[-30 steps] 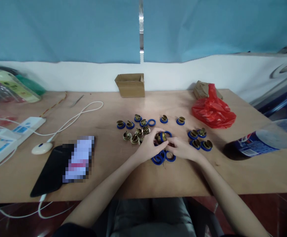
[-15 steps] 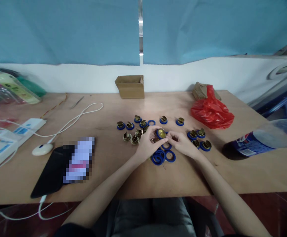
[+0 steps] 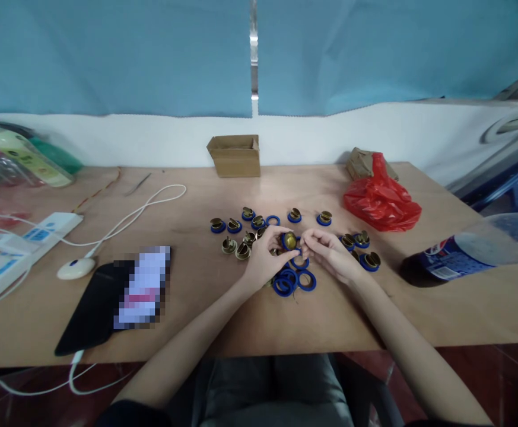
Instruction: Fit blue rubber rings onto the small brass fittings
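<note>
Gripping a brass piece in my left hand, apparently seating its blue ring; right hand bunching just beside, contents unclear. Next move is calling for steadiness.

I see a big soda bottle on my right, a white power strip on my left, and blue cloth up ahead.

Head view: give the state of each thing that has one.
Left hand, gripping blue-rimmed gold piece
Right hand, curled, contents unclear
Blue rings, loose, some overlapping
Cardboard box, upright, open-topped
Red bag, bunched at top
Drink bottle, partly filled
Phone, pixelated, seemingly lit
Power strip, plugs inserted
</note>
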`<state>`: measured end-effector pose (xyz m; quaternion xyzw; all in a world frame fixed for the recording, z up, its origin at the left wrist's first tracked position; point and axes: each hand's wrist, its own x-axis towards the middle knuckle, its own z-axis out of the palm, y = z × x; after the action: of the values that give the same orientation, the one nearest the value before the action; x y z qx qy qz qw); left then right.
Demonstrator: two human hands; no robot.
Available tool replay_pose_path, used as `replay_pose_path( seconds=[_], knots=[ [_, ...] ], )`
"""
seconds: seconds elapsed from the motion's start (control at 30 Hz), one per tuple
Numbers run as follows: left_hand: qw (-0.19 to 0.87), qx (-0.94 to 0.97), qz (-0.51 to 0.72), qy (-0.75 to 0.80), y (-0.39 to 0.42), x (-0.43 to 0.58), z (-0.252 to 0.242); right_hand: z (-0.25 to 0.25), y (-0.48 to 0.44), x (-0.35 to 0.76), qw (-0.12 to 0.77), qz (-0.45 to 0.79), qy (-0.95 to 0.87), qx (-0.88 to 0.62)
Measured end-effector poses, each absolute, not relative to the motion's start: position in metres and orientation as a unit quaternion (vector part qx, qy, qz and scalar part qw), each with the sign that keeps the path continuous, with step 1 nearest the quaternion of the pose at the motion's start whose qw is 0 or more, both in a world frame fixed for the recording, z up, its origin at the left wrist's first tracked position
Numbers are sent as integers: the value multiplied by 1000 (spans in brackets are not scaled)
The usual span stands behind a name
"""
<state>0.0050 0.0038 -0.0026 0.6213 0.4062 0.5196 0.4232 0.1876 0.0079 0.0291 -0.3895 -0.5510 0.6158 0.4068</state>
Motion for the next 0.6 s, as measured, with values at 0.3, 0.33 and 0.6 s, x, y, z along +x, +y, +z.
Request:
replay_pose_path(
  seconds=[0.3,0.33,0.6],
  knots=[
    [395,660,490,410,3,3,-4,21,9,182,436,630,-515,-385],
    [393,660,491,410,3,3,-4,20,9,182,443,628,-514,-381],
    [383,671,488,405,0,5,2,20,9,181,459,618,-521,-369]
  ],
)
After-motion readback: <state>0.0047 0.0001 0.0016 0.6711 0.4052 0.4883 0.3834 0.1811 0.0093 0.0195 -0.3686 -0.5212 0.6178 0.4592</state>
